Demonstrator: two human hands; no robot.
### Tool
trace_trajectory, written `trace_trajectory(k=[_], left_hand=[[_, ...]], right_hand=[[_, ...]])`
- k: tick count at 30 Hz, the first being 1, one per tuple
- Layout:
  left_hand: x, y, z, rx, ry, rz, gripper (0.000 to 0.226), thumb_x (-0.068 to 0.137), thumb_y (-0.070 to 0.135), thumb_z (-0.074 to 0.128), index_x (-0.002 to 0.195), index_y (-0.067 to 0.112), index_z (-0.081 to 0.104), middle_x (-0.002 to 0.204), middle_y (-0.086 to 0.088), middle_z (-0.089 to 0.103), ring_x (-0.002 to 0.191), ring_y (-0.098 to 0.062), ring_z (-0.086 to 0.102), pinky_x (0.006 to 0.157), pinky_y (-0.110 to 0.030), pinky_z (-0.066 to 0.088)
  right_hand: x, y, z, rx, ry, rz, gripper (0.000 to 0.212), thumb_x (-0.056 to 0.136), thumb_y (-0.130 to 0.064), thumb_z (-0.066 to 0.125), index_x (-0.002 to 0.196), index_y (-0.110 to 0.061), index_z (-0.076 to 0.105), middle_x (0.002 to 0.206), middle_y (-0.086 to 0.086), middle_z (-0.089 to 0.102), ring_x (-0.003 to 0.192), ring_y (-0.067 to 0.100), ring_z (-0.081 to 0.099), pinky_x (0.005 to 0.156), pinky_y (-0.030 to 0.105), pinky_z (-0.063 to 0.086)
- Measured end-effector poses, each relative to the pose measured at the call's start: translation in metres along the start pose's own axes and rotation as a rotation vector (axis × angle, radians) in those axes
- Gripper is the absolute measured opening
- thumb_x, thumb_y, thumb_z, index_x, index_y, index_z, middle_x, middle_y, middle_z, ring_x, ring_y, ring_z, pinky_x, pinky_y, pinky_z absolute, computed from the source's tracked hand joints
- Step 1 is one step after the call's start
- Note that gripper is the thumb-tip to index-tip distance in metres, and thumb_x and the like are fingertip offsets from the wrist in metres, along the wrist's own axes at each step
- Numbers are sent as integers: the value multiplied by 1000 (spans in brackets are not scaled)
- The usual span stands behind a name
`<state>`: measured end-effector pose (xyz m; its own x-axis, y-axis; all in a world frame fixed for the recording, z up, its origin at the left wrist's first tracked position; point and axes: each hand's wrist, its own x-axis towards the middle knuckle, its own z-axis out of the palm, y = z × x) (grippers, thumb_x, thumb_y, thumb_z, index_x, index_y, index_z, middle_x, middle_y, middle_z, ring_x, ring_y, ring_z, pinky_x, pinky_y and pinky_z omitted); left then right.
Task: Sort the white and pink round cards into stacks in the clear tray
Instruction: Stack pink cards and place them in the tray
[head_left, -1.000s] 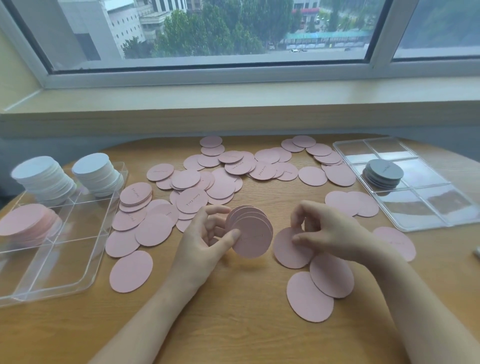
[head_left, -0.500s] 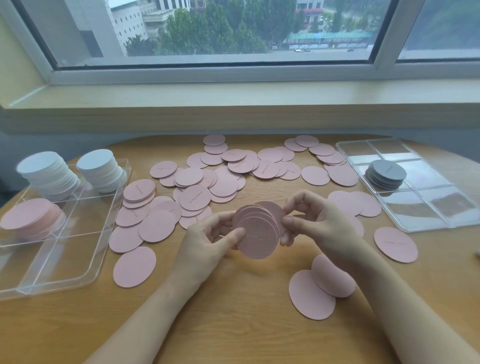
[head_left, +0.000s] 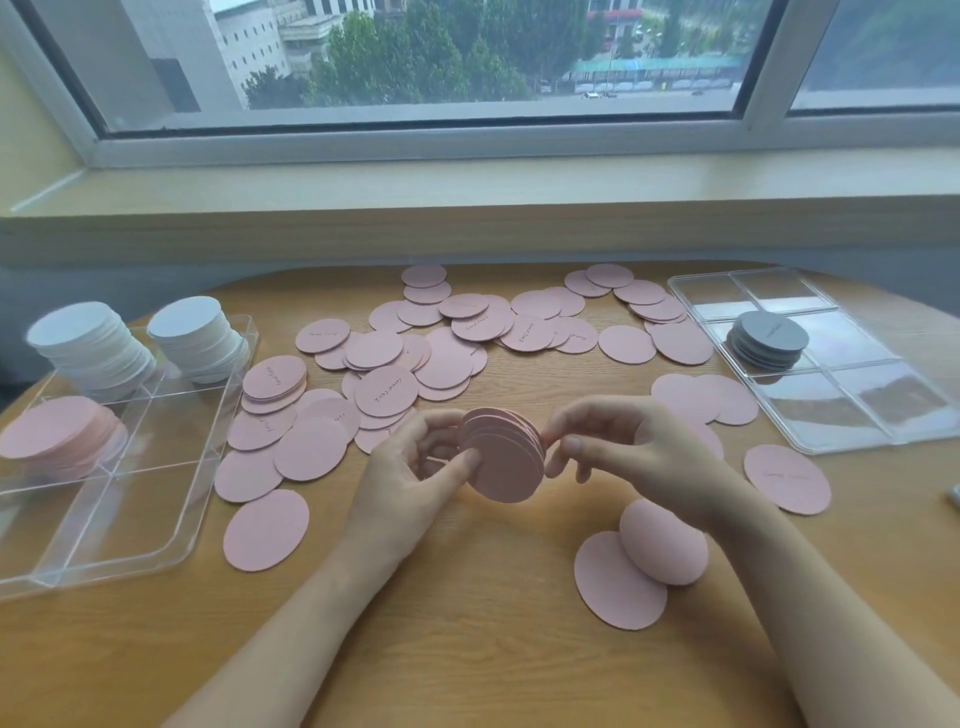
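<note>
My left hand (head_left: 415, 483) grips a small stack of pink round cards (head_left: 506, 460) above the table's middle, thumb on the front card. My right hand (head_left: 631, 454) pinches the stack's right edge with its fingertips. Several loose pink cards (head_left: 436, 358) lie scattered over the wooden table behind my hands. The clear tray (head_left: 156, 525) stands at the left; it holds two white card stacks (head_left: 195, 335) in its far compartments and a pink card stack (head_left: 57, 434) in its left one.
A second clear tray (head_left: 857, 400) at the right holds a grey card stack (head_left: 771, 340). Two overlapping pink cards (head_left: 654, 556) lie near my right forearm, one pink card (head_left: 265, 530) beside the left tray, another (head_left: 787, 478) at the right.
My right hand lifted a pink card off the table and brought it to the stack in my left hand. Both hands now hold the stack together.
</note>
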<state>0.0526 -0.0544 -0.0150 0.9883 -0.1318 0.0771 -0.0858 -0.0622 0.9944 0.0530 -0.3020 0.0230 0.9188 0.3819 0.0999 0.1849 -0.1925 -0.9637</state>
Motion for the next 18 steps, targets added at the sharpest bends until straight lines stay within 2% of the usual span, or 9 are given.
trace_trajectory(k=[2,4,8,12,18], left_hand=[[-1,0,0,59,-8,11,28,84,22,79,110,29,72,99,3,77,83,-8,65,79,-24,51],[-2,0,0,90,-10,18,26,87,15,81,107,30,74,96,10,76,80,-4,64,77,-22,50],[-1,0,0,124,-1,30,26,87,12,80,103,32,75,95,9,76,82,-6,67,80,-27,52],[0,1,1,126,-9,60,36,87,9,79,101,42,73,93,10,76,83,-4,68,77,-22,52],[-2,1,2,122,-16,52,26,87,7,78,102,28,74,90,9,76,81,-5,68,76,-27,53]], right_hand=[[-2,-2,-7,-132,-32,33,17,95,-5,65,102,-17,75,93,2,75,89,19,70,75,35,54],[-5,-3,-16,-307,-90,53,18,92,-11,70,99,-27,73,99,-6,73,92,13,68,79,34,52],[-25,-2,-36,-688,-186,225,29,79,-28,80,98,-40,63,104,-28,56,102,2,54,81,28,45],[-57,-3,-46,-755,-218,422,45,70,-31,81,104,-49,56,112,-29,40,107,-5,45,90,30,47],[-68,-6,-46,-762,-177,468,48,67,-28,83,100,-46,54,107,-26,38,101,-4,47,86,28,49]])
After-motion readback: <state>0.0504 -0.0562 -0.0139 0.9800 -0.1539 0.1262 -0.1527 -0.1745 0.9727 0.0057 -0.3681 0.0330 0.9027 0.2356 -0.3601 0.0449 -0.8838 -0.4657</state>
